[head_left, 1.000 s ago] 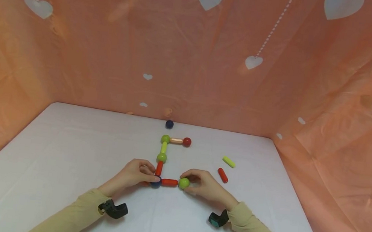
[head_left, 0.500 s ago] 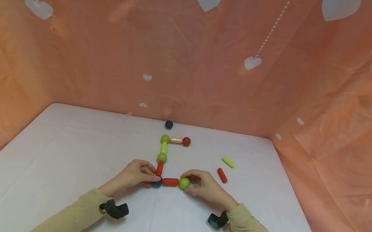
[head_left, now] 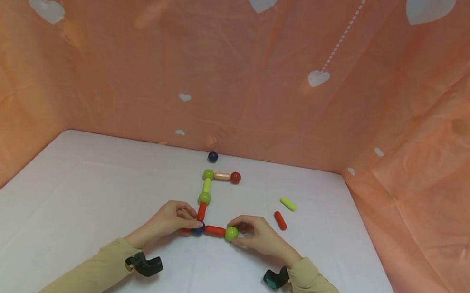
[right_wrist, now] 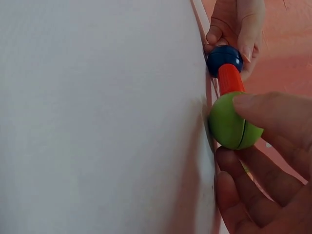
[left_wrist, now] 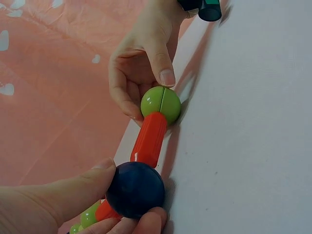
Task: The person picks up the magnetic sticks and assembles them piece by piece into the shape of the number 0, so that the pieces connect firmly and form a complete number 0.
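My left hand (head_left: pixel 171 220) pinches a dark blue ball (left_wrist: pixel 135 190) between thumb and fingers. A red rod (head_left: pixel 214 231) runs from that ball to a green ball (right_wrist: pixel 235 121), which the thumb and fingers of my right hand (head_left: pixel 261 236) grip. The rod's end meets the green ball in the left wrist view. From the blue ball a second red rod (head_left: pixel 202 211) leads away to another green ball (head_left: pixel 204 198). Beyond it come a yellow-green rod (head_left: pixel 207 185), a further green ball (head_left: pixel 208 175), a pale wooden rod (head_left: pixel 222 176) and a red ball (head_left: pixel 235 178).
A loose dark blue ball (head_left: pixel 213 157) lies near the back edge of the white table (head_left: pixel 98 175). To the right are a loose yellow-green rod (head_left: pixel 288 204) and a loose red rod (head_left: pixel 280 220). Orange cloth (head_left: pixel 162 62) with hearts hangs behind and at both sides.
A small gap between the near red rod and the green ball in my right hand has closed. Both hands keep their hold and have hardly moved.
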The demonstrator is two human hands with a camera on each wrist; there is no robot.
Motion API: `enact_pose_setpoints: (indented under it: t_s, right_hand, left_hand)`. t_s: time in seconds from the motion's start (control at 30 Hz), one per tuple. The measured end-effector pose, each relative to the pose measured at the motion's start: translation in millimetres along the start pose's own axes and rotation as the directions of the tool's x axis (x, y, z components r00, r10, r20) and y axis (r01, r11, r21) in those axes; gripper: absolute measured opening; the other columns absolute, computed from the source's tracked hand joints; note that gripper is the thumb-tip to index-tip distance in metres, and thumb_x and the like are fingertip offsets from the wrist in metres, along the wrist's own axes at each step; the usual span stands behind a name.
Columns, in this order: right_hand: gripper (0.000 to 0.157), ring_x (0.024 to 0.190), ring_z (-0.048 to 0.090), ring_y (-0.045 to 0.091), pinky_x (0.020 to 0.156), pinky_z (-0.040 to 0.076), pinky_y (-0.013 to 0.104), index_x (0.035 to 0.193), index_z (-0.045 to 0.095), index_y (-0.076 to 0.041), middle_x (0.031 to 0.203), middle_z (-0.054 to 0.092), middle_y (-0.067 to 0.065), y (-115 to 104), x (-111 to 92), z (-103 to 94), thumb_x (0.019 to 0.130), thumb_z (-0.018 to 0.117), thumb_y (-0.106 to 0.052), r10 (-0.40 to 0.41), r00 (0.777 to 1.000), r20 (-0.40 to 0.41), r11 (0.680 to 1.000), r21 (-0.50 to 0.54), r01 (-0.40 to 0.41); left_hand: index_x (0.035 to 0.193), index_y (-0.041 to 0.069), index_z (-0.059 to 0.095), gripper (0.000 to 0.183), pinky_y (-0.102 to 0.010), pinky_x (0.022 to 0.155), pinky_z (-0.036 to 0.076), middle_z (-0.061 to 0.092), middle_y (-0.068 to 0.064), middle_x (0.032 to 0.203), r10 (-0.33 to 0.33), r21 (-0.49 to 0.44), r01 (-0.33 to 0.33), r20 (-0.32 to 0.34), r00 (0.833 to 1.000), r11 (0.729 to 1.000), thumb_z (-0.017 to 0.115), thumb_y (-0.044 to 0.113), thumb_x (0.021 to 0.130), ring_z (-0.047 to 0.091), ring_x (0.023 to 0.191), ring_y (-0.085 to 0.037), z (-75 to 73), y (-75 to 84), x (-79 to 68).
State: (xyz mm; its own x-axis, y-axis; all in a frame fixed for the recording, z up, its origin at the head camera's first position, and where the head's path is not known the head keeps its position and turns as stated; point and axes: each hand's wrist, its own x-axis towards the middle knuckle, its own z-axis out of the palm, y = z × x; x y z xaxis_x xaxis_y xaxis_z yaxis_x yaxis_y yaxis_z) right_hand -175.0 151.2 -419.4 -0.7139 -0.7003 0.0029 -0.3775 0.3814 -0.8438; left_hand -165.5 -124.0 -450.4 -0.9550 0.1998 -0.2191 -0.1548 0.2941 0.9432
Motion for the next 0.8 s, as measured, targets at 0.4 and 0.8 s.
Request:
enact_pose_setpoints:
  t_s: [0.4, 0.8]
  right_hand:
    - [0.034, 0.103, 0.058, 0.014, 0.094, 0.048, 0.034, 0.117, 0.064, -0.012, 0.111, 0.063, -0.006, 27.9, 3.1, 1.1, 0.084, 0.074, -0.006, -0.012, 1.0, -0.016, 1.0, -0.01, 0.012]
    - [0.034, 0.103, 0.06, 0.024, 0.092, 0.049, 0.039, 0.12, 0.061, -0.004, 0.115, 0.064, 0.006, 29.4, -4.1, -18.2, 0.087, 0.071, -0.005, -0.02, 0.999, -0.043, 1.0, -0.005, 0.019]
  left_hand:
    - [0.102, -0.005, 0.062, 0.037, -0.033, 0.063, 0.057, 0.068, -0.009, 0.081, -0.005, -0.007, 0.006, 0.03, 1.0, 1.0, 0.079, 0.017, 0.079, 0.064, 0.066, -0.02, -1.9, 0.1, 1.1]
    - [0.103, -0.006, 0.061, 0.037, -0.033, 0.063, 0.057, 0.069, -0.01, 0.082, 0.0, -0.029, 0.002, 0.046, 0.999, 1.0, 0.078, 0.019, 0.081, 0.065, 0.066, -0.02, -2.9, 0.4, 0.9]
